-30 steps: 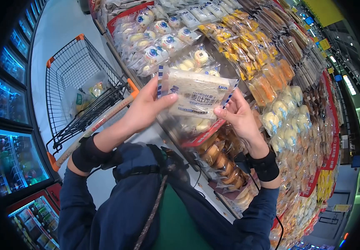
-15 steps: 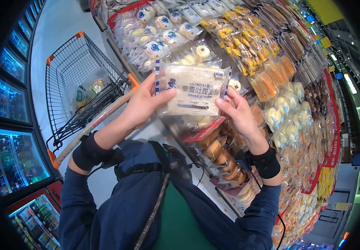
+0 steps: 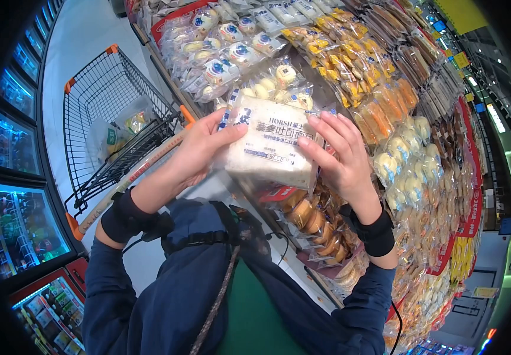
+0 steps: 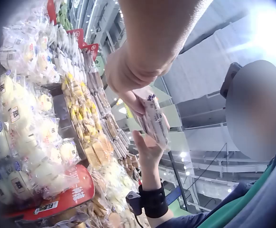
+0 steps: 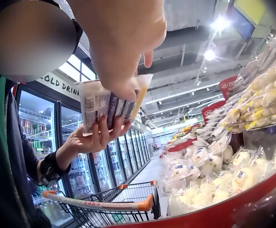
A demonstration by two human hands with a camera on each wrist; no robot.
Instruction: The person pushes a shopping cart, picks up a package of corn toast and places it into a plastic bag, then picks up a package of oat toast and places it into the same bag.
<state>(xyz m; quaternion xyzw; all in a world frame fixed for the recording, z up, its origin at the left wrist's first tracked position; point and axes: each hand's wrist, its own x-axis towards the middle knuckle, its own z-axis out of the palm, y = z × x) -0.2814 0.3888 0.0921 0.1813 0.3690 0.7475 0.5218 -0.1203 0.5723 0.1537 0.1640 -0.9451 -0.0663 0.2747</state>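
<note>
A clear-wrapped pack of sliced toast bread (image 3: pixel 270 139), white with dark printing, is held up before the chest in the head view. My left hand (image 3: pixel 205 148) grips its left side, thumb on the printed face. In the right wrist view, the left hand's fingers (image 5: pixel 103 130) spread across the back of the pack. My right hand (image 3: pixel 347 160) is at the pack's right edge, its fingers fairly straight and its thumb near the front face. The left wrist view shows the bread pack (image 4: pixel 155 118) edge-on between both hands.
A shopping cart (image 3: pixel 119 118) with a plastic bag (image 3: pixel 107 139) inside stands at the left. Beyond it are lit drink fridges (image 3: pixel 21 225). Packaged buns (image 3: pixel 223 68), yellow-wrapped snacks (image 3: pixel 341 53) and brown breads (image 3: pixel 314 219) fill the sloping display on the right.
The bread pack has tilted, its right end dipping toward the body. My right hand has let go of its pinch on the right edge, fingers straightening there. My left hand keeps its grip.
</note>
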